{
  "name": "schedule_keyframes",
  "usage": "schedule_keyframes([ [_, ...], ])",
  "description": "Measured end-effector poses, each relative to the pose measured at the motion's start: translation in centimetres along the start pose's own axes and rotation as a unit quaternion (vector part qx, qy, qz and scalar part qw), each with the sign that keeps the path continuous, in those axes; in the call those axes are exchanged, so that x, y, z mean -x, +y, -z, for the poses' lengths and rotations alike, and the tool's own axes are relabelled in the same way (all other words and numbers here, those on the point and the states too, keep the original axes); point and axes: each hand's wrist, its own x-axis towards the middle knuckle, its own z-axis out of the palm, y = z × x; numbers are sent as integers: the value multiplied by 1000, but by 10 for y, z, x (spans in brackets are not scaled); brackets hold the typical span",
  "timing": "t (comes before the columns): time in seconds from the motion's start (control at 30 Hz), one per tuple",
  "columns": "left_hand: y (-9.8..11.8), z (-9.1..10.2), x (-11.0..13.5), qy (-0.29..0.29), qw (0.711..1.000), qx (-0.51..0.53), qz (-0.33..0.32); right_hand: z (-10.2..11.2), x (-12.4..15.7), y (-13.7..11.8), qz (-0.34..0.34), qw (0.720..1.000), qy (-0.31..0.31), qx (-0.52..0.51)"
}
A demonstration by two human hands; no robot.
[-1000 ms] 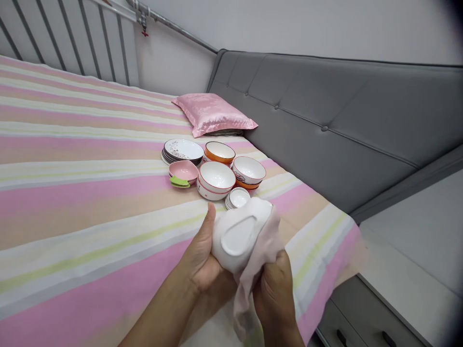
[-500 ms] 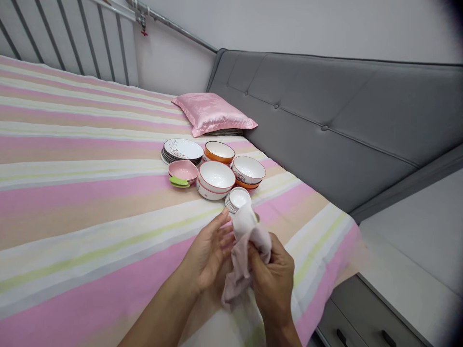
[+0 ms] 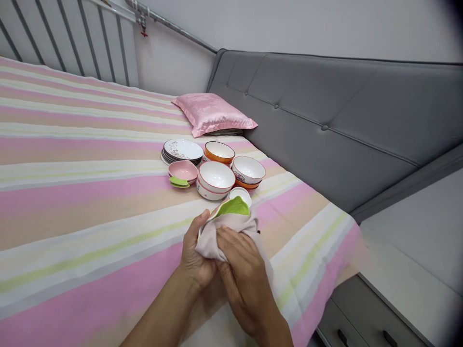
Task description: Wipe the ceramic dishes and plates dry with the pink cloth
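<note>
My left hand [image 3: 195, 255] grips a small dish [image 3: 233, 206] with a green inside, its thumb up along the rim. A pale pink cloth [image 3: 220, 233] is draped over the dish. My right hand [image 3: 240, 277] presses that cloth against the dish, fingers closed over it. Both hands hover above a striped bed sheet [image 3: 90, 217], just in front of a cluster of dishes. Most of the held dish is hidden by the cloth.
Behind my hands stand a red-rimmed white bowl [image 3: 216, 179], two orange bowls [image 3: 219, 152] [image 3: 248, 171], a stack of small white saucers [image 3: 240, 194], a pink dish [image 3: 183, 171] and stacked plates [image 3: 183, 150]. A pink pillow [image 3: 213, 113], grey headboard [image 3: 343, 120] and nightstand [image 3: 398, 284] surround them.
The dish has turned over: a second ago its white underside faced me, now the green inside shows. My right hand moved over the top with the cloth.
</note>
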Motion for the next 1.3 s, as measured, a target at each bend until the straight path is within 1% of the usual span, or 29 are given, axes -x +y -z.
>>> schedule_keyframes([
  [0.07,-1,0,0,-6,1000,-6,-13,2,1,1,-33,999,-2,31],
  [0.13,-1,1,0,-17,1000,-14,-18,2,0,5,-70,995,14,67],
  [0.23,-2,2,0,-33,999,-26,-4,2,0,11,-106,987,37,112],
  [0.4,-5,4,0,-68,997,-21,10,2,1,18,-114,982,57,136],
  [0.57,-5,9,-2,-116,992,-39,2,5,3,18,-117,984,34,129],
  [0.7,-3,12,-3,-118,990,-63,-36,6,3,14,-109,989,-3,101],
  [0.83,-3,12,0,-131,985,-94,-58,7,3,5,-111,992,-26,44],
  [0.93,-4,12,3,-148,978,-124,-79,11,3,-3,-106,993,-40,-31],
  [1.0,-3,12,4,-163,969,-158,-92,15,2,-9,-85,991,-46,-95],
  [1.07,-1,12,4,-181,959,-193,-106,19,1,-15,-56,985,-37,-158],
  [1.13,1,12,2,-192,952,-210,-117,21,0,-18,-30,979,-22,-200],
  [1.2,2,12,1,-195,948,-212,-131,21,-1,-19,-24,979,-16,-204],
  [1.3,0,13,0,-196,947,-206,-149,18,-1,-14,-57,989,-21,-137],
])
